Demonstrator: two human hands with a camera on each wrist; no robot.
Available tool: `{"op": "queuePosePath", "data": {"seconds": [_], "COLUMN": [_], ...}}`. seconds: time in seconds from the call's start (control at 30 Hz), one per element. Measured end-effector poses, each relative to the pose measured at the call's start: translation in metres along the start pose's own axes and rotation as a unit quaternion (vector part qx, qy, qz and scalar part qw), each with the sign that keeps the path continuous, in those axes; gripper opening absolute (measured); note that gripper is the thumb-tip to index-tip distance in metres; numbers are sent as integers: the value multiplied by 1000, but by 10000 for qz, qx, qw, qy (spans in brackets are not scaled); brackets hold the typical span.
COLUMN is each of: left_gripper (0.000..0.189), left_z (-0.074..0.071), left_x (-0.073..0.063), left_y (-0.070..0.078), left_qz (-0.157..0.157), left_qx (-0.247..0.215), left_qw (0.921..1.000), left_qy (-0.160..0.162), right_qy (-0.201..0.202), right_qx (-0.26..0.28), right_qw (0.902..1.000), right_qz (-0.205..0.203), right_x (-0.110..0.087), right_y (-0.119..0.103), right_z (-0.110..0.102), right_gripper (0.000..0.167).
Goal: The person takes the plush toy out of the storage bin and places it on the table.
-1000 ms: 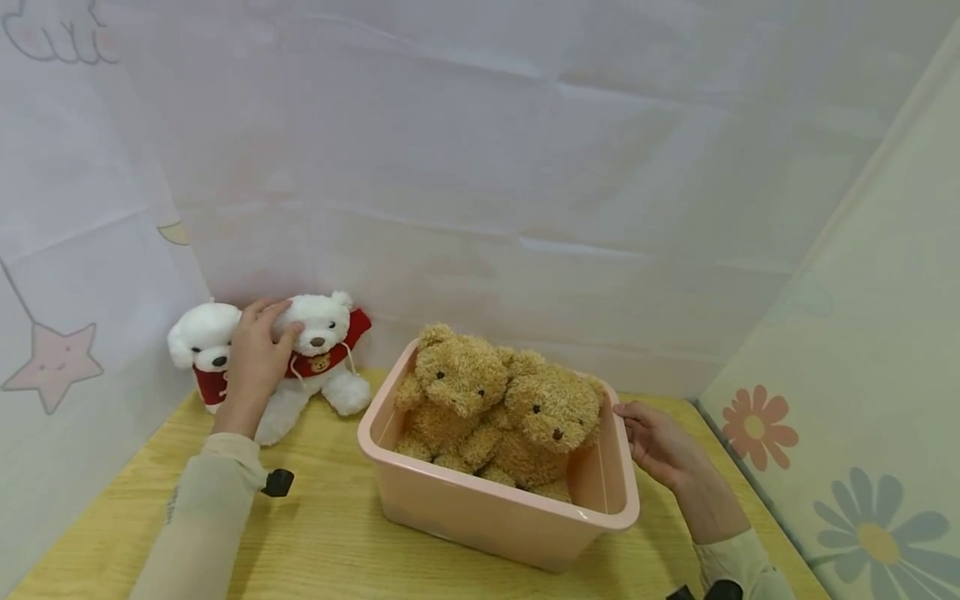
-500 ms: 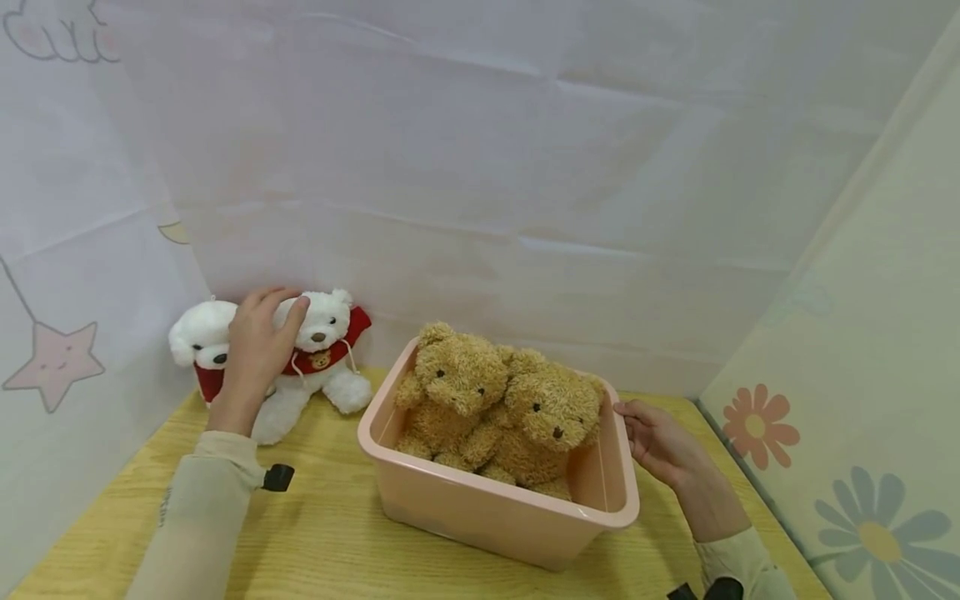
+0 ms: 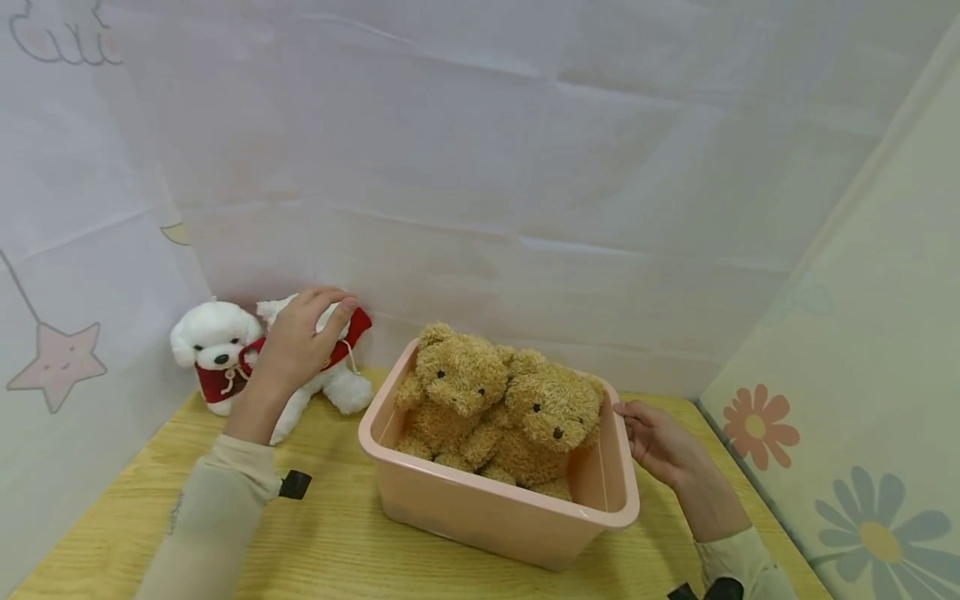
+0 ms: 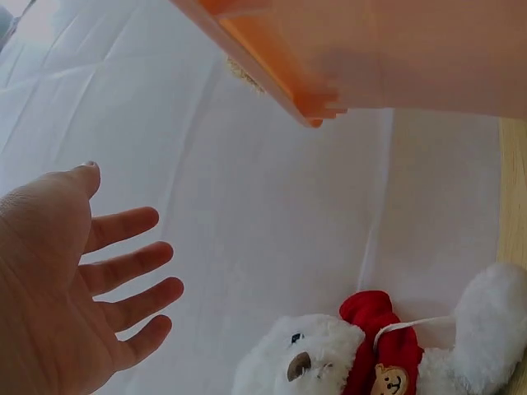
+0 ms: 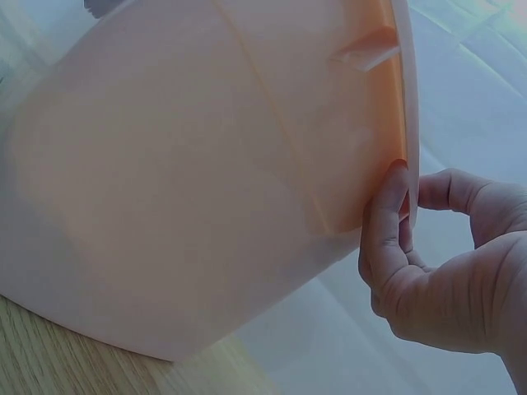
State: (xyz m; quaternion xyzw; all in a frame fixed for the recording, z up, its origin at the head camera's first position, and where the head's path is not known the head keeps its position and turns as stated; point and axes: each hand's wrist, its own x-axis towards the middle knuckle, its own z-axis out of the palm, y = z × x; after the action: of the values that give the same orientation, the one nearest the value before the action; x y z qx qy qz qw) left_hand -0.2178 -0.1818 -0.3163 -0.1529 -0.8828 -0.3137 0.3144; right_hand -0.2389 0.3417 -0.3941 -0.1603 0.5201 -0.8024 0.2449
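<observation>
My left hand [image 3: 300, 342] hovers in front of a white teddy bear [image 3: 341, 392] in a red top and hides most of its face. In the left wrist view that hand [image 4: 66, 280] has spread fingers and holds nothing, apart from the bear [image 4: 313, 354]. At the other side, my right hand [image 3: 663, 446] pinches the rim of a pink plastic tub [image 3: 480, 512] between thumb and fingers. The right wrist view shows the grip of this hand [image 5: 445, 280] on the tub [image 5: 181, 189]. Two brown teddy bears, a left one [image 3: 461, 375] and a right one [image 3: 555, 412], sit inside.
A white plush dog [image 3: 217, 333] in red clothing sits left of the white bear. Everything stands on a wooden table [image 3: 330, 533]. Pale cloth walls [image 3: 525, 167] rise behind it and at both sides.
My left hand has moved right across the white bear's head, uncovering the plush dog and covering the bear's face. My right hand and the tub have stayed put.
</observation>
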Motion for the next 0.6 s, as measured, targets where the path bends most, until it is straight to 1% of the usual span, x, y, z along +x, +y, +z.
{"op": "queuePosePath", "data": {"seconds": [0.2,0.3,0.47,0.53,0.6], "left_gripper": [42,40,38,39,39], "left_z": [10,17,30,35,38], "left_x": [0,0,-1,-2,-3], "left_y": [8,12,22,27,33], "left_qz": [229,329,416,450,522], "left_qx": [-204,-346,-707,-747,-767], "left_qw": [9986,9961,9867,9832,9807], "left_qy": [-437,-741,-1401,-1601,-1720], "right_qy": [-117,-135,-142,-114,-128], "right_qx": [-17,-22,33,30,24], "right_qw": [9999,9999,9999,9999,9999], "right_qz": [-78,-86,-93,-78,-80], "right_x": [0,1,0,0,0], "right_y": [1,1,1,2,2], "right_z": [-1,-1,-2,-2,-2], "right_gripper": [29,29,30,29,29]}}
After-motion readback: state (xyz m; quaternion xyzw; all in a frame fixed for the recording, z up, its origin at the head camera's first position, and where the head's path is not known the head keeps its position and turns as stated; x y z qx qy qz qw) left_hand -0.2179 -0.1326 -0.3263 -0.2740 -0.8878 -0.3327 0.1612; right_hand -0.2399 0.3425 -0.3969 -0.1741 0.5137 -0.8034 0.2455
